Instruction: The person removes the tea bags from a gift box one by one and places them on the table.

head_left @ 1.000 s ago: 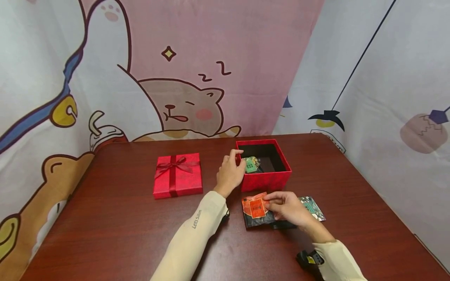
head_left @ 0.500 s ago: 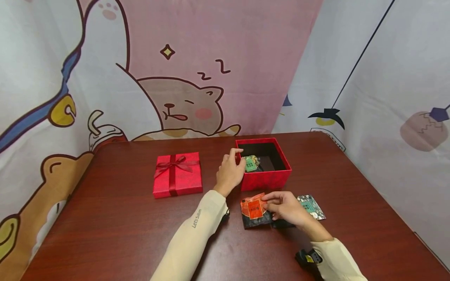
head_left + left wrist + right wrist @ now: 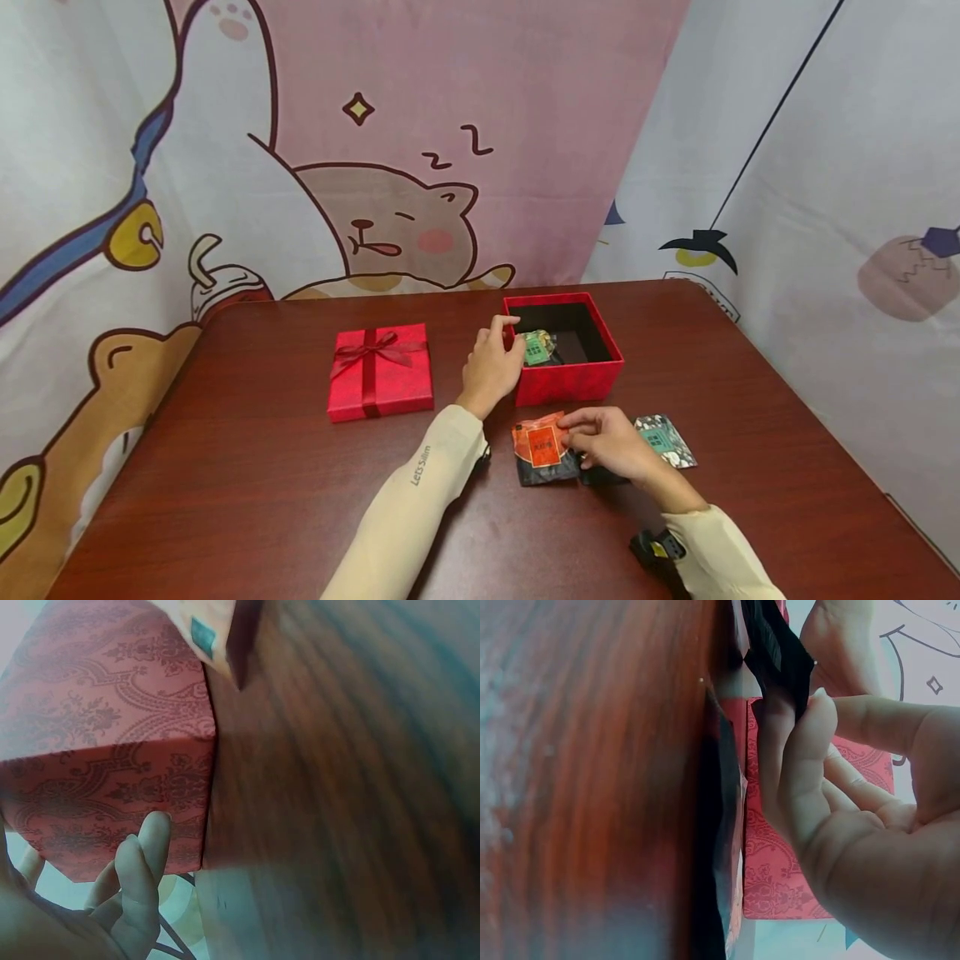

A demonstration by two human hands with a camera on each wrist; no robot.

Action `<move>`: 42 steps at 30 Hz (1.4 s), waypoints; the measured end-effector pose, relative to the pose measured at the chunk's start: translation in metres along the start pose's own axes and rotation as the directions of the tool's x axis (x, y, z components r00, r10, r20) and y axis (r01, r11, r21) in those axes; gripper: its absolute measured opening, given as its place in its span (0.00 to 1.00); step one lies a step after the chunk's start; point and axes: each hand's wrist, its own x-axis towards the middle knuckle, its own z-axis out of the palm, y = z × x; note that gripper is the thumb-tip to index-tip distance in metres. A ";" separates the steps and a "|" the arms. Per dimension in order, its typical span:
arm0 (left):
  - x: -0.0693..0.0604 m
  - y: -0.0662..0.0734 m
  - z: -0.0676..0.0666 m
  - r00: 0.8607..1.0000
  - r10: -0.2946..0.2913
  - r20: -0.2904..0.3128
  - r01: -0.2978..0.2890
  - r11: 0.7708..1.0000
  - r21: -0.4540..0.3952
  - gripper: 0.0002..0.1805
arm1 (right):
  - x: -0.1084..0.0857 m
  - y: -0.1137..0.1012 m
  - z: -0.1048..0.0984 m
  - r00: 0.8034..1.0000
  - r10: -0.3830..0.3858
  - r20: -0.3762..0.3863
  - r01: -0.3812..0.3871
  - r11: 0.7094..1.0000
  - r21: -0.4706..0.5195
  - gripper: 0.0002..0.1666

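My left hand [image 3: 491, 371] is at the left side of an uncovered red gift box [image 3: 566, 385], holding its left wall near the rim. In the left wrist view some fingertips [image 3: 156, 832] rest against the patterned outer wall. Inside the box leans a green-labelled sachet [image 3: 536, 348]. In front of the box my right hand [image 3: 615, 446] pinches the edge of an orange-and-black sachet [image 3: 540, 450] between thumb and fingers. The right wrist view shows this sachet's dark edge [image 3: 784, 656] raised off the table.
A green-and-white sachet [image 3: 675, 446] lies on the table right of my right hand, with a dark packet [image 3: 600, 477] partly hidden beneath that hand. The red box lid [image 3: 405, 383] with a ribbon bow lies left. A cartoon-printed curtain [image 3: 555, 125] stands behind the brown table [image 3: 247, 492].
The orange-and-black sachet has tilted and shifted very slightly left in my right hand. My left hand stays on the box.
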 end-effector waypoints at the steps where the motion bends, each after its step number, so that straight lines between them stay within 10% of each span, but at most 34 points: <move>1: 0.000 0.000 0.000 1.000 -0.001 0.000 0.001 1.000 0.004 0.21 | 0.000 -0.001 0.000 1.000 0.001 -0.002 -0.001 1.000 -0.002 0.17; 33: -0.001 -0.001 0.001 1.000 0.006 0.002 -0.006 1.000 -0.017 0.22 | -0.008 -0.007 -0.016 0.999 0.049 -0.022 -0.048 0.997 0.063 0.21; 42: 0.000 0.000 0.000 1.000 -0.001 -0.004 0.001 1.000 0.000 0.22 | -0.007 -0.026 -0.032 0.991 -0.061 -0.117 0.048 0.993 -0.110 0.21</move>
